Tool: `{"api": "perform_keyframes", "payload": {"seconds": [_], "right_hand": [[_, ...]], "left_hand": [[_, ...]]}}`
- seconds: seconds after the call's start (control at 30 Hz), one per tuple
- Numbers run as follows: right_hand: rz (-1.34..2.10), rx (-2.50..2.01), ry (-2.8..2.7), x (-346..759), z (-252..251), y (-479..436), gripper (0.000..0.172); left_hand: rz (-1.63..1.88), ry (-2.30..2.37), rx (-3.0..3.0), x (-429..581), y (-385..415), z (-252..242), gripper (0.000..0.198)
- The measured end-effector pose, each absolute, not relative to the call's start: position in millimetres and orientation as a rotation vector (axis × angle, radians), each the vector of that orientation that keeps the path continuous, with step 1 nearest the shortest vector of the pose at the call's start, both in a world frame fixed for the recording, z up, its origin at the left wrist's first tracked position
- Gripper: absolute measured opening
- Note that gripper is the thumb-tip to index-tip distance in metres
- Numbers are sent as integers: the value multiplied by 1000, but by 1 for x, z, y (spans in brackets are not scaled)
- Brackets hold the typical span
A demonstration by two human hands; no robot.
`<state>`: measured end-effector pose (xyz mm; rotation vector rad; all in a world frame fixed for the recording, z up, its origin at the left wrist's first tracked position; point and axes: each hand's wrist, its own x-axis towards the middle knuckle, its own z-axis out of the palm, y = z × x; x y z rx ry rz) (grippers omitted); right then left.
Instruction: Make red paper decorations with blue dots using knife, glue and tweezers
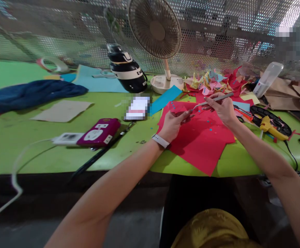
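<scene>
Over a stack of red paper (204,144) on the green table, my right hand (221,106) is closed on slim grey tweezers (217,99). Their thin tip points left, close to the fingertips of my left hand (174,122). The left fingers are pinched together; whatever lies between them is too small to make out. A pale band circles the left wrist. Several tiny blue pieces (210,130) are scattered on the red sheets.
Behind the sheets stand a fan (157,31), a black bottle (128,70) and a pile of paper scraps (212,81). At the right lie a yellow glue gun (270,128) and a black round tray (281,125). A phone (137,107) and purple device (99,132) lie left.
</scene>
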<state>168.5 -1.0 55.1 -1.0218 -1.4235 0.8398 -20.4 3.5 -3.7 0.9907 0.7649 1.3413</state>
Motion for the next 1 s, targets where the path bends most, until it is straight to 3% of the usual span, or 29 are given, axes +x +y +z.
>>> {"api": "perform_keyframes", "payload": {"seconds": [0.3, 1.0], "right_hand": [[879, -983, -1404, 170, 53, 2, 47], [888, -1022, -1391, 170, 55, 1, 47]], "left_hand": [[1322, 752, 1026, -22, 3, -3, 40], [1348, 802, 1032, -21, 3, -4, 33]]}}
